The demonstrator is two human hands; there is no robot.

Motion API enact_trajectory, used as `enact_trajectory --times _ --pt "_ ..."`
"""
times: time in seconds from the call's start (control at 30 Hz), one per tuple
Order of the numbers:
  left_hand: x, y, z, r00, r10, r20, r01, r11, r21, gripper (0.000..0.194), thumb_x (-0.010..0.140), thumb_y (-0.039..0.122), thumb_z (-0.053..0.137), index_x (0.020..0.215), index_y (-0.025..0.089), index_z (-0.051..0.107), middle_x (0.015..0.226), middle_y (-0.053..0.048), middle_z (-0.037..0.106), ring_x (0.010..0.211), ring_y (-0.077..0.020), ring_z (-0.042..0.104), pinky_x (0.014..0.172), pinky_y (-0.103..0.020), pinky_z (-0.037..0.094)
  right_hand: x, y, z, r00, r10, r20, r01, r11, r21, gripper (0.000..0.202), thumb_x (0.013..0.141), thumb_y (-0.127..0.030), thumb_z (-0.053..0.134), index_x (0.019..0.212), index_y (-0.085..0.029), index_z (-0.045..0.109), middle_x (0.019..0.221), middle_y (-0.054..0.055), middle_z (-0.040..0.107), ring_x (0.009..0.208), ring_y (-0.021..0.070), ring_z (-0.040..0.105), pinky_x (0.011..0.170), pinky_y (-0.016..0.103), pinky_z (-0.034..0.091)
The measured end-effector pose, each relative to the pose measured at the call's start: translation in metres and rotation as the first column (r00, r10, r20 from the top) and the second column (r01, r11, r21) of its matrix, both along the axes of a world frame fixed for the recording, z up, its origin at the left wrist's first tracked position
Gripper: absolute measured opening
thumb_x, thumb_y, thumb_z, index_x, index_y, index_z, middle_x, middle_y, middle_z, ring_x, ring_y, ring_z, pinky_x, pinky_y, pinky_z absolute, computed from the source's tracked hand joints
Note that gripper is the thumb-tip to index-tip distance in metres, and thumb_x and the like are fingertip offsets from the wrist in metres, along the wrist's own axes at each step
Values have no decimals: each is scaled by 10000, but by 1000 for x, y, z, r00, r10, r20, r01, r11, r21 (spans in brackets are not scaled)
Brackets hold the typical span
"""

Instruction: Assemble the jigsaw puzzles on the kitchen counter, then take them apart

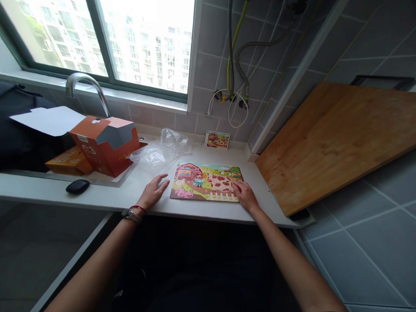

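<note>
A farm-scene picture board, apparently a puzzle (205,181), lies flat near the counter's front edge, with a barn, a farmer, pigs and a spotted cow on it. Just left of the board is my left hand (153,191), its fingers apart and nothing in it. My right hand (244,194) rests on the board's right edge, fingers stretched out over the picture. Behind the board, a small card (217,140) with a similar farm picture leans against the wall.
Crumpled clear plastic bags (162,151) lie behind my left hand. Farther left are an open orange-red box (106,149), a smaller orange box (68,162), a black computer mouse (77,186) and a faucet (87,80). A wooden board (334,141) leans at the right.
</note>
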State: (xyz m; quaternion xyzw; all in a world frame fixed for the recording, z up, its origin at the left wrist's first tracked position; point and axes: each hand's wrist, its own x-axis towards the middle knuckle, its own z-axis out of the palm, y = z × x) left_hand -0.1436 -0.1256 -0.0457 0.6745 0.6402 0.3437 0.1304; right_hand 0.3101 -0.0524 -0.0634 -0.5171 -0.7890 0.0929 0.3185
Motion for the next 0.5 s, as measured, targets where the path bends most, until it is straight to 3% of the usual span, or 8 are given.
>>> enact_trajectory --times 0.13,0.2,0.33,0.5 --pt "2 -9 11 962 -244 -119 235 968 -83 902 830 699 700 1558 215 479 1607 -152 509 1468 -341 507 1200 -444 448 -1 -3 2 999 -7 -38 7 1000 5 412 1028 -400 479 1241 -210 776 1296 124 759 1270 293 661 1156 525 495" --pt "6 -17 13 916 -347 -201 335 938 -93 962 795 682 759 1590 237 448 1660 -160 430 1511 -365 447 1230 -482 410 0 -7 4 998 1 -57 -1 1000 8 416 1026 -406 494 1255 -193 768 1310 136 751 1282 296 654 1157 531 490" --pt "13 -31 9 861 -409 -302 410 910 -64 710 955 587 637 1565 256 490 1634 -153 473 1480 -350 493 1213 -532 426 7 -18 7 990 126 -63 -127 992 -19 449 972 -482 637 1327 -224 734 1443 136 675 1361 313 611 1179 552 467" --pt "16 -29 10 798 -451 -401 476 879 -41 522 1014 521 586 1471 269 603 1511 -122 617 1426 -329 554 1192 -532 466 13 -29 12 948 314 56 -308 946 -99 636 815 -538 843 1382 -283 710 1517 126 618 1428 374 558 1215 595 417"
